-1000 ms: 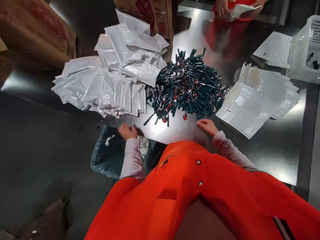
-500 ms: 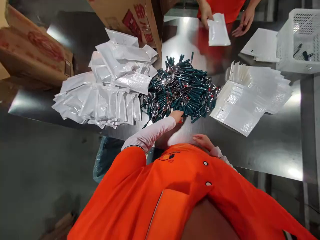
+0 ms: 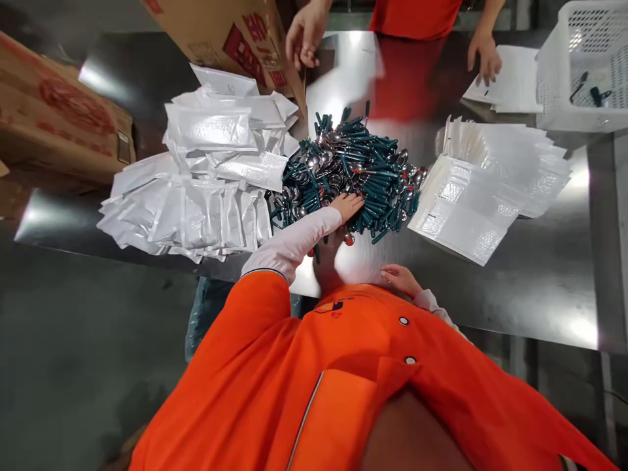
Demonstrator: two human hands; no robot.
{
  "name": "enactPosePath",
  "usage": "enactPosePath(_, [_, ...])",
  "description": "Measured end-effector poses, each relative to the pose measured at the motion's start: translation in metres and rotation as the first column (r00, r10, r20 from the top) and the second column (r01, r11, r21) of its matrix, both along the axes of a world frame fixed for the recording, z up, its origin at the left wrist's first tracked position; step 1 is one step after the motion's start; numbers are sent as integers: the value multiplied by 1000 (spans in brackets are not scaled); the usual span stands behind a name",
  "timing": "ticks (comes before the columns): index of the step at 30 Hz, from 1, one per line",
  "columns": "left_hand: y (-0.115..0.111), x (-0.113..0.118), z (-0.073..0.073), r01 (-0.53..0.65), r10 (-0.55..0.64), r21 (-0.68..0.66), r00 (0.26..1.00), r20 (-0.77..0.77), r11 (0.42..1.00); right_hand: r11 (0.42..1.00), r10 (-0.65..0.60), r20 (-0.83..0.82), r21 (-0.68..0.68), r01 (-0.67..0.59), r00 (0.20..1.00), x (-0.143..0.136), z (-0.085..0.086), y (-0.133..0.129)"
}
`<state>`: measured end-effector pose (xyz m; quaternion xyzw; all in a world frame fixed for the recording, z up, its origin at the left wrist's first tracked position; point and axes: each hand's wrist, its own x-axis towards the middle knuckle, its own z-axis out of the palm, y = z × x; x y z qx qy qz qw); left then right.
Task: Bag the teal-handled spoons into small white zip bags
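A large heap of spoons point(image 3: 363, 163) with dark green handles and shiny metal bowls lies mid-table. My left hand point(image 3: 348, 206) rests on the heap's near edge, palm down, fingers stretched over the green handles. Just below it, a spoon bowl with a red patch point(image 3: 348, 239) lies on the metal. Close to my body, my right hand point(image 3: 401, 279) is by the table's near edge, fingers partly extended, touching no spoon. Left of the heap are piled filled white padded envelopes point(image 3: 196, 209). To its right lies a stack of flat white envelopes point(image 3: 466, 203).
Cardboard boxes point(image 3: 220, 39) point(image 3: 59, 111) stand at the back left of the metal table point(image 3: 544, 281). A white plastic basket point(image 3: 559, 98) sits at the back right. Across the table, a person's hands point(image 3: 308, 36) point(image 3: 485, 55) reach over it, one touching white envelopes point(image 3: 517, 78).
My left hand has moved slightly forward onto the heap and its fingers have spread out. The other person's envelope now lies on the left pile, and that person's other hand has reached the flat envelopes.
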<state>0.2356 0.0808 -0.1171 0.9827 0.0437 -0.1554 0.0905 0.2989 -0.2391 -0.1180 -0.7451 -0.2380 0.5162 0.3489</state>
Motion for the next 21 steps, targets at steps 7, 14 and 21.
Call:
enactPosePath(7, [13, 15, -14, 229, -231, 97, 973, 10, 969, 999, 17, 36, 34, -19, 999, 1, -1, 0])
enactPosePath(14, [13, 15, -24, 345, -349, 161, 937, -2, 925, 999, 40, 68, -11, -39, 997, 1, -4, -8])
enactPosePath(21, [29, 28, -24, 383, -384, 41, 923, -5, 923, 999, 46, 95, -17, -45, 994, 3, -5, -7])
